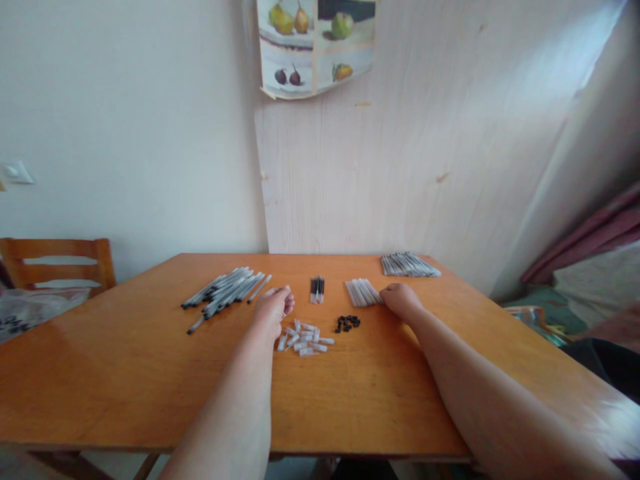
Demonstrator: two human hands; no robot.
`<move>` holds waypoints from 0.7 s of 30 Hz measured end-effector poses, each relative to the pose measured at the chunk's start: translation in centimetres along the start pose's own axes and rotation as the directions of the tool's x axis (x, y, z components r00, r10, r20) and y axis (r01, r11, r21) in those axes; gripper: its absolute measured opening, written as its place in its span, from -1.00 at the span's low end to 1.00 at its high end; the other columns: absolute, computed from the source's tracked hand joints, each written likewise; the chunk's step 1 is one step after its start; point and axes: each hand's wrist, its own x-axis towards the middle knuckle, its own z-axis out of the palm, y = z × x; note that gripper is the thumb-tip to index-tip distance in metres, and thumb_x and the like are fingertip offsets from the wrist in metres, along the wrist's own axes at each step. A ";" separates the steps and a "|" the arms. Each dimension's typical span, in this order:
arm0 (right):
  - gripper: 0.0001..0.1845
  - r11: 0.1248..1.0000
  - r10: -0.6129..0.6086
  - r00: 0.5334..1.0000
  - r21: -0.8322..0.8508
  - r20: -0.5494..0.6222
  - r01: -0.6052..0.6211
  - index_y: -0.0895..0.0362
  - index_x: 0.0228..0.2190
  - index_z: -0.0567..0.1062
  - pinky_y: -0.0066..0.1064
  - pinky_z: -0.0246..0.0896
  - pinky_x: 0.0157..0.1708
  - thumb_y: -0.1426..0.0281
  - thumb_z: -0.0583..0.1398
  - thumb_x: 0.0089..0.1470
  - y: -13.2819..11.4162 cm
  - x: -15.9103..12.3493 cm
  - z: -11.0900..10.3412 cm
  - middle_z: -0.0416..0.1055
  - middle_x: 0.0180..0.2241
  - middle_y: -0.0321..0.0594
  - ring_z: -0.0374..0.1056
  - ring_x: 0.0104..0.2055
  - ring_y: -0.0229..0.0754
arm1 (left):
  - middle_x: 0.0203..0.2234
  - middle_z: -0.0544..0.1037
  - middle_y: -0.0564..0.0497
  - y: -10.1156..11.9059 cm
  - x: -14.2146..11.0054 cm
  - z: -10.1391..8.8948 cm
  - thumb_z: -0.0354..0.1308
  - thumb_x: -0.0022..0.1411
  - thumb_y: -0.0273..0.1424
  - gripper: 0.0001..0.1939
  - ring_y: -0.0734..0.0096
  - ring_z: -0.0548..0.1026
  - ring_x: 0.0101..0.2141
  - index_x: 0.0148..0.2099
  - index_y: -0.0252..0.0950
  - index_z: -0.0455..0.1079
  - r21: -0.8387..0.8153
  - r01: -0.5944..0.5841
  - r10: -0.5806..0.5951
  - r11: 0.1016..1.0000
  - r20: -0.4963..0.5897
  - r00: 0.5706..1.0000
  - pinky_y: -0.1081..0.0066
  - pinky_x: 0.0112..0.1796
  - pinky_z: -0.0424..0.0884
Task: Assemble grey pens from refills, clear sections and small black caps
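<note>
My left hand (pixel 274 309) hovers over the table with its fingers curled together, just behind the pile of small translucent white caps (pixel 303 339). Whatever those fingers may hold is too small to make out. At the right end of a row of white translucent pen barrels (pixel 361 292), my right hand (pixel 401 299) is closed and touches the row's edge; its fingertips are hidden. Between the hands lie several thin dark refills (pixel 317 289) with pale ends, side by side. Small black plugs (pixel 347 324) form a loose cluster nearer me.
Many grey pens with black ends (pixel 225 292) lie piled at the left. A flat bundle of grey, pen-like sticks (pixel 410 264) rests at the table's far right corner. The wooden table (pixel 125 373) meets the wall behind; a wooden chair (pixel 60 251) stands left.
</note>
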 end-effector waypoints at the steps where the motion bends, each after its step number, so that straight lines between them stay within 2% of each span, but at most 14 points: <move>1: -0.75 1.000 -0.003 1.000 0.003 0.001 0.003 0.19 -0.52 0.54 -0.47 0.04 -0.49 0.35 0.11 0.01 0.0 0.0 0.0 0.51 -0.45 -0.04 0.40 -0.38 -0.17 | -0.56 0.49 0.03 0.1 -0.1 0.0 0.21 0.10 -0.41 -0.88 0.57 0.44 -0.58 -0.38 -0.35 0.34 0.002 0.000 0.000 1.000 -0.003 1.000 0.56 -0.52 0.33; 15: -0.74 0.999 -0.011 1.000 0.039 0.005 0.010 0.18 -0.60 0.49 -0.44 -0.01 -0.53 0.37 0.12 0.03 -0.1 0.0 0.0 0.42 -0.55 -0.11 0.30 -0.50 -0.22 | -0.57 0.49 0.04 0.4 -0.1 -0.3 0.22 0.09 -0.43 -0.89 0.57 0.44 -0.58 -0.39 -0.34 0.34 -0.008 0.013 -0.013 1.000 -0.010 1.000 0.56 -0.51 0.34; 21: -0.73 0.999 -0.007 1.000 0.038 -0.016 0.007 0.17 -0.57 0.52 -0.44 -0.05 -0.54 0.36 0.08 0.01 -0.1 -0.4 -0.2 0.41 -0.55 -0.14 0.29 -0.50 -0.22 | -0.56 0.48 0.04 0.1 0.2 -0.6 0.22 0.06 -0.39 -0.87 0.57 0.43 -0.58 -0.37 -0.33 0.35 -0.003 -0.036 0.036 0.999 -0.026 0.999 0.55 -0.51 0.34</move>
